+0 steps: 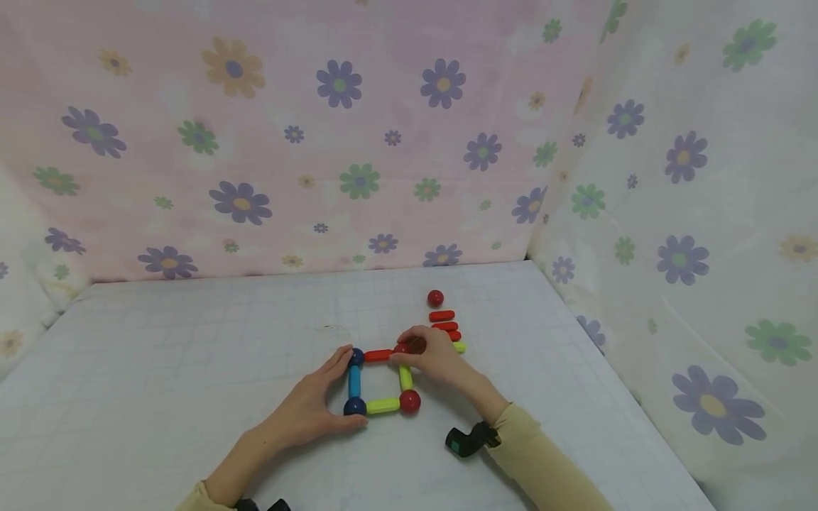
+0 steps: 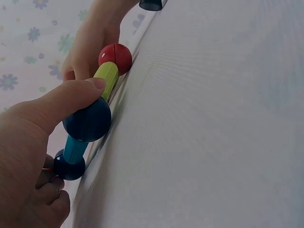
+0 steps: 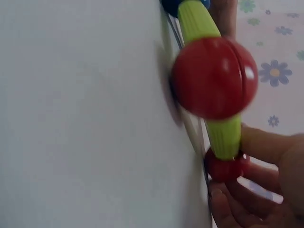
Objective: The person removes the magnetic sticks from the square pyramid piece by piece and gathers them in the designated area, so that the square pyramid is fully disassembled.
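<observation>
You are seeing no readable text, label, brand, number or sign on anything in any of the three views.

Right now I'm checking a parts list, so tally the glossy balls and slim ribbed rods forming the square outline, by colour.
Glossy dark-blue balls: 2
Glossy red balls: 2
Yellow-green rods: 2
Red rod: 1
Bright-blue rod: 1
Total: 8
</observation>
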`<state>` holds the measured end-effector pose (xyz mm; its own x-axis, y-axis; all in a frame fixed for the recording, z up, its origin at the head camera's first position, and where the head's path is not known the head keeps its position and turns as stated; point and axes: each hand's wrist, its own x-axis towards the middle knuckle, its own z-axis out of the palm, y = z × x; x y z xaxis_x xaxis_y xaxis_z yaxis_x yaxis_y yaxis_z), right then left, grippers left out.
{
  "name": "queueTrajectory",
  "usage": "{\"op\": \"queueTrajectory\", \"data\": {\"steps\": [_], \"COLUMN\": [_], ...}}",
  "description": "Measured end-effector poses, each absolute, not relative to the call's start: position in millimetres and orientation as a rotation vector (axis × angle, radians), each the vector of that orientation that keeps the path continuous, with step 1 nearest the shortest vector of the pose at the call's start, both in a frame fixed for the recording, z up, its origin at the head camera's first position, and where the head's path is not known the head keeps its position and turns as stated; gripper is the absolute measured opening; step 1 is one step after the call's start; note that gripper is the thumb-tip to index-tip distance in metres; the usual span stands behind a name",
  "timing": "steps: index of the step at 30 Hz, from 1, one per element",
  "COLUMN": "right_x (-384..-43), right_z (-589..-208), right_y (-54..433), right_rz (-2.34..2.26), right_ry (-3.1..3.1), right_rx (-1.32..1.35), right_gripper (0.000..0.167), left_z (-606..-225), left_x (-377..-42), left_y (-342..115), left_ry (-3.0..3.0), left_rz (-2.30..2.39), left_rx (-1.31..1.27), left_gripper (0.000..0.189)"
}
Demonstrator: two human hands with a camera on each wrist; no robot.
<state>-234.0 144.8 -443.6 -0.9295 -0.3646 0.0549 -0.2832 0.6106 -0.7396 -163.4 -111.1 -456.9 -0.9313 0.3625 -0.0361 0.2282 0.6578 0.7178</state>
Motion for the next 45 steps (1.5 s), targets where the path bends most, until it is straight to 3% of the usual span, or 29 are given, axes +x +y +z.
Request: {"op": "queueTrajectory", "data": {"steps": [10, 20, 29, 45], "right_x": [-236.1, -236.5, -234.1, -240.7], "right_z": [-444.1, -455.3, -457.9, -449.7], "right_y": [153.8, 148.3, 144.3, 150.0], "right_rz": [-1.157, -1.189, -1.262, -1.399], "right_ry": [2.646, 2.777, 2.833, 2.694], "right_rx": [-0.710, -0.718, -0.574, -0.412], "right_gripper": [0.036, 0.025, 0.021, 0.035], "left_z": [-457.3, -456.0, -456.7, -455.9], "left_x": [-163.0, -161.9, -161.2, -161.0], "left_y": [-110.9, -111.7, -112.3, -113.6], "left_ry": [2.708, 2.706, 2.730, 2.700], "left_rz": [1.105, 1.123, 1.102, 1.134], "left_rx": [0.483, 0.506, 0.514, 0.509], "left_gripper": [0.114, 0.113, 0.112, 0.111]}}
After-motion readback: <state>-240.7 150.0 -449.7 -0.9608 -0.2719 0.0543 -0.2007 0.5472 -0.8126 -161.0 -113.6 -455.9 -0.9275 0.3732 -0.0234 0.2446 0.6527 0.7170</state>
